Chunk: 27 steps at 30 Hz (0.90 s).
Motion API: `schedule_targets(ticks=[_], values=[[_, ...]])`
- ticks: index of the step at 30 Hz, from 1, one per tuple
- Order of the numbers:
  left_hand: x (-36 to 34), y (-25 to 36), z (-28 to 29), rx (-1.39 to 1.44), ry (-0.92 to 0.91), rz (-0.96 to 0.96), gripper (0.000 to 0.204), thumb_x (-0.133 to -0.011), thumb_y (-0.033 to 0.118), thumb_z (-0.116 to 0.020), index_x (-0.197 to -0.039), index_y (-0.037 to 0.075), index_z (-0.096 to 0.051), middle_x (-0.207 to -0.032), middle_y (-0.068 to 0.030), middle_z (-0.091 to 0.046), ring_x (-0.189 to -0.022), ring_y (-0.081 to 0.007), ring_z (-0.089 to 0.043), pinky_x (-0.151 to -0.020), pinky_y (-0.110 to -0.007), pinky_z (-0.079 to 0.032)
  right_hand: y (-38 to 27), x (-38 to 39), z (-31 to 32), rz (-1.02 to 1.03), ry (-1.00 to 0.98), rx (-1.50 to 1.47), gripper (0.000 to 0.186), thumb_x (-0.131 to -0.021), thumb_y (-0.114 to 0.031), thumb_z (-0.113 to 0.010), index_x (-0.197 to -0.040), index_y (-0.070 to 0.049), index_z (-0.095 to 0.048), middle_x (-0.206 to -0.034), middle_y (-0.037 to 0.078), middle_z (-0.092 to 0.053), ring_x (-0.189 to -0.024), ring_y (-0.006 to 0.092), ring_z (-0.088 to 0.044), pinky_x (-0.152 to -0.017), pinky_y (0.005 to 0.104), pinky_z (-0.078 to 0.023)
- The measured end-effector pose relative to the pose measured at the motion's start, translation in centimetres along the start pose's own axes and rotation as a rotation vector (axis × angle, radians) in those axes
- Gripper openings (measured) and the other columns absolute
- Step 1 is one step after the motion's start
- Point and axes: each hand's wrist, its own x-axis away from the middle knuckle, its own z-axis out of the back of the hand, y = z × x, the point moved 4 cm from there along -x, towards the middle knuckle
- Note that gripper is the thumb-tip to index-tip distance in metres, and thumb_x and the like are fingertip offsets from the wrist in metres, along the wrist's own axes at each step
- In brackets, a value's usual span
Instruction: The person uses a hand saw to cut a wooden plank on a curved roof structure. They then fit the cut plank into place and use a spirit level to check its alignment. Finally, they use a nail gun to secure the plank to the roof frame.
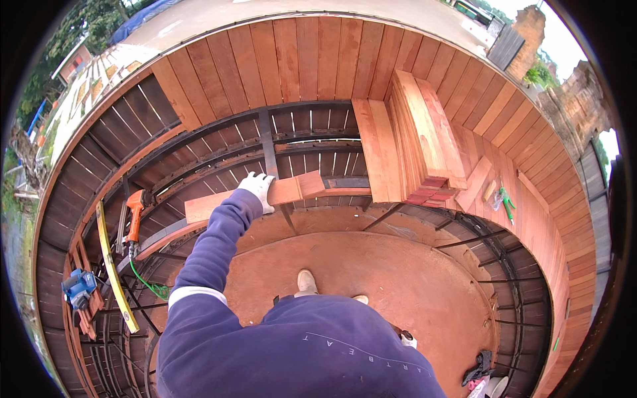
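Note:
My left hand (259, 190), in a white glove, reaches across a short reddish wooden board (206, 207) lying on the curved bench frame. Its fingers pass over the far edge and the thumb side is at the near edge, so the hand is closed round the board. Against its right end lies a smaller angled wood piece (310, 184). My right hand (409, 340), also gloved, shows only in part low beside my body. A small dark thing is next to it; the fingers are mostly hidden.
A tall stack of planks (424, 132) stands on the bench to the right, with a green-handled tool (507, 204) beyond. At left are an orange drill (136, 213), a yellow spirit level (114, 268), a green cord (149, 286) and a blue power tool (79, 288). Dark metal framing (267, 142) is exposed ahead.

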Motion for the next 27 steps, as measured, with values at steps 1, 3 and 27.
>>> schedule_targets(ticks=[1, 3, 27], values=[[0.0, 0.0, 0.2, -0.013, -0.011, 0.01, 0.087, -0.071, 0.042, -0.085, -0.142, 0.004, -0.052, -0.137, -0.0184, -0.058, -0.13, -0.0385, -0.052, -0.113, -0.044, -0.043, -1.0, 0.9, 0.2, 0.012, 0.008, 0.007, 0.035, -0.091, -0.032, -0.074, -0.114, -0.005, -0.075, -0.105, 0.011, -0.078, -0.099, 0.0243, -0.073, -0.084, 0.0383, -0.057], [0.1, -0.4, 0.1, 0.001, 0.002, 0.004, 0.087, -0.071, 0.042, -0.085, -0.142, 0.004, -0.052, -0.138, -0.0181, -0.057, -0.13, -0.0386, -0.052, -0.113, -0.044, -0.043, -4.3, 3.2, 0.3, 0.042, 0.014, 0.02, 0.034, -0.09, -0.028, -0.076, -0.115, -0.005, -0.075, -0.103, 0.011, -0.078, -0.095, 0.0227, -0.073, -0.082, 0.0373, -0.057], [-4.2, 5.5, 1.9, -0.162, -0.032, 0.025, 0.089, -0.074, 0.066, -0.079, -0.141, 0.012, -0.055, -0.137, -0.0105, -0.058, -0.13, -0.031, -0.052, -0.109, -0.05, -0.043, -37.0, 22.9, 16.8, 0.413, -0.504, -0.502, 0.053, -0.091, -0.023, -0.072, -0.136, 0.003, -0.062, -0.071, 0.005, -0.065, -0.057, 0.0135, -0.063, -0.052, 0.0257, -0.05]])
